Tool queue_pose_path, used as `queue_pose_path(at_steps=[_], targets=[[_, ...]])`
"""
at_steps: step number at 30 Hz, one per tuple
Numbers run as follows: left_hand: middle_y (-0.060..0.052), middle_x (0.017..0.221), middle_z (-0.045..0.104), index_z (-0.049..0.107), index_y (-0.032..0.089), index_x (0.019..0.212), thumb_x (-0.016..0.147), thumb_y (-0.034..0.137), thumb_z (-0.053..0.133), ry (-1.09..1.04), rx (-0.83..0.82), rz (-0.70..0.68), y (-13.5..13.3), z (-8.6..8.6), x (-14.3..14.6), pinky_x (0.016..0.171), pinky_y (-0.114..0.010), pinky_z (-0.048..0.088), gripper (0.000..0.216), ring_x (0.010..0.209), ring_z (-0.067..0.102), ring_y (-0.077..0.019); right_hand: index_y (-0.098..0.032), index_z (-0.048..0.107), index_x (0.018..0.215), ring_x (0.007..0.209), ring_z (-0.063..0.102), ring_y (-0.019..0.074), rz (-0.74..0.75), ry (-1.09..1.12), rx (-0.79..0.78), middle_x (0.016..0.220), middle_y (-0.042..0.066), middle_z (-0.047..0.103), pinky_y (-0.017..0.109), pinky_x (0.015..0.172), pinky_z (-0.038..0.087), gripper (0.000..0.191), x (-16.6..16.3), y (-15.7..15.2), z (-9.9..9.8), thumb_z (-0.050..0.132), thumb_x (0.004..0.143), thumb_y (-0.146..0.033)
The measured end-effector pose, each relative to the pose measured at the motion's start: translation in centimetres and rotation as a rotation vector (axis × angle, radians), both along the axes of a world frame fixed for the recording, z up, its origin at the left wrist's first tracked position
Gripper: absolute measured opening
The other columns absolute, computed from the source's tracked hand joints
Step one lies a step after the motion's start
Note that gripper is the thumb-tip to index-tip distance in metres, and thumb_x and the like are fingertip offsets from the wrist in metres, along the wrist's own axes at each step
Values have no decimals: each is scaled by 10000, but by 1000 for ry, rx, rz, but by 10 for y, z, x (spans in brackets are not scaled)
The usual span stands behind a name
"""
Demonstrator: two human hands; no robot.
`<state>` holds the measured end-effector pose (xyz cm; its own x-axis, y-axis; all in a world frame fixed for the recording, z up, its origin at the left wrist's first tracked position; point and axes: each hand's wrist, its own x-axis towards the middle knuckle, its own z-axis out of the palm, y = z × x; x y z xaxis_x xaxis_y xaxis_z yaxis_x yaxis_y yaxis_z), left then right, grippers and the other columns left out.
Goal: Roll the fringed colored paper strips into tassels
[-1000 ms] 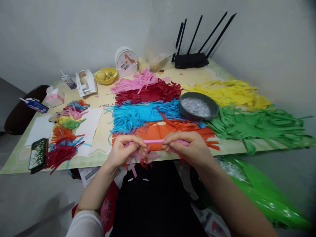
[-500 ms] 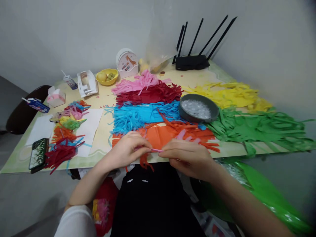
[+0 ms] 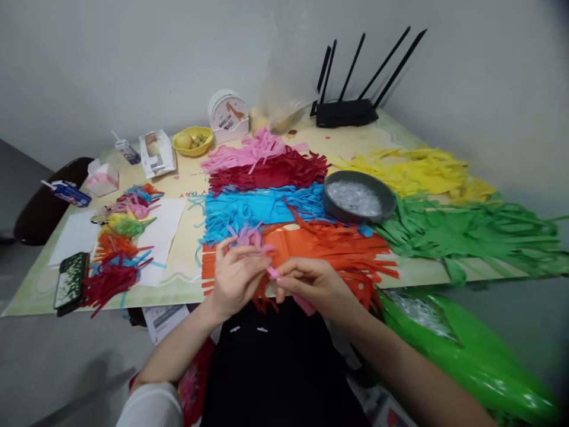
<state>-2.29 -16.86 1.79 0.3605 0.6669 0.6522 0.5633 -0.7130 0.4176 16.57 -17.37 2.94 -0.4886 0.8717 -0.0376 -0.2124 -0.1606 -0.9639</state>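
Note:
Pink fringed paper (image 3: 272, 273), twisted narrow in the middle, stretches between my two hands above the table's front edge. My left hand (image 3: 237, 274) pinches its left part, and loose pink strips stick up behind the fingers. My right hand (image 3: 313, 283) has thumb and fingers closed on the other side, with a bit of pink hanging below the palm. Right under both hands lies orange fringed paper (image 3: 291, 242). Behind it are stacks of blue (image 3: 267, 204), dark red (image 3: 271, 172) and pink fringed paper (image 3: 249, 151).
A grey bowl (image 3: 359, 196) of clear plastic pieces stands right of centre. Yellow (image 3: 418, 169) and green fringed paper (image 3: 471, 237) lie to the right. Colourful tassels (image 3: 115, 243) and a phone (image 3: 71, 281) are left. A black router (image 3: 347, 112) stands at the back.
The pink paper has turned: its loose strips moved from the right hand's side to behind my left hand. My left hand has tilted upward, its fingers more raised.

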Motion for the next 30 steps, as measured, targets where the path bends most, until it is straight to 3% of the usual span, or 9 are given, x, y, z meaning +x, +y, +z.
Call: queue_pose_path(at_steps=[3, 6, 10, 14, 18, 20, 22, 25, 30], targets=[[-38, 822, 770, 739, 247, 890, 886, 232, 621, -228, -135, 72, -3, 1, 17, 1000, -471, 420, 120, 884, 694, -208, -186, 692, 868, 408, 535, 95, -45, 69, 18, 618, 5, 708, 226, 437, 447, 297, -2, 2, 1, 706, 796, -473], [-89, 985, 760, 765, 220, 907, 897, 272, 615, -453, -395, 56, -2, 6, 32, 937, -412, 493, 159, 998, 680, -222, -185, 663, 905, 349, 409, 58, -134, 12, 71, 659, 15, 719, 196, 354, 315, 325, 0, 9, 1, 663, 826, -501], [-116, 1130, 729, 765, 195, 982, 900, 320, 611, -682, -667, -55, 2, 5, 47, 970, -396, 514, 215, 1111, 658, -242, -209, 565, 902, 447, 528, 97, -330, -154, 180, 642, -10, 686, 210, 436, 412, 248, 0, 12, -3, 634, 869, -446], [-101, 1106, 736, 755, 188, 945, 879, 320, 645, -790, -646, 32, 8, -5, 61, 984, -395, 509, 185, 1073, 671, -228, -216, 595, 913, 737, 688, 158, -438, -385, 492, 824, 29, 725, 265, 675, 532, 111, 6, 14, -4, 547, 928, -315], [-59, 946, 745, 708, 190, 888, 909, 312, 600, -845, -472, 138, 15, -4, 65, 1011, -387, 472, 164, 1004, 667, -190, -214, 692, 956, 967, 674, 216, -389, -698, 804, 992, 72, 741, 343, 882, 508, 176, 57, 50, 5, 536, 927, -292], [-19, 804, 704, 650, 198, 859, 926, 335, 562, -942, -456, 144, 16, 2, 64, 961, -364, 490, 176, 884, 663, -165, -186, 707, 1023, 978, 670, 236, -538, -984, 708, 1040, 96, 741, 348, 879, 501, 251, 97, 86, 8, 504, 945, -310], [21, 659, 611, 596, 201, 822, 929, 362, 541, -1033, -576, 86, 14, 9, 63, 838, -315, 519, 201, 727, 627, -141, -125, 700, 1124, 1025, 663, 262, -513, -1406, 523, 1130, 141, 724, 345, 894, 484, 332, 132, 125, 5, 446, 958, -257], [34, 600, 540, 589, 189, 815, 925, 384, 554, -1013, -777, -21, 9, 13, 65, 716, -257, 496, 227, 639, 571, -123, -94, 740, 1070, 1040, 667, 267, -367, -1526, 459, 1124, 156, 733, 307, 897, 467, 294, 159, 170, -10, 511, 900, -166], [-34, 780, 663, 634, 166, 820, 922, 392, 570, -871, -826, -17, 4, 5, 73, 776, -268, 493, 257, 773, 629, -153, -99, 759, 997, 958, 681, 230, -207, -1586, 472, 1047, 163, 749, 253, 835, 455, 233, 148, 198, -37, 592, 857, -180]])
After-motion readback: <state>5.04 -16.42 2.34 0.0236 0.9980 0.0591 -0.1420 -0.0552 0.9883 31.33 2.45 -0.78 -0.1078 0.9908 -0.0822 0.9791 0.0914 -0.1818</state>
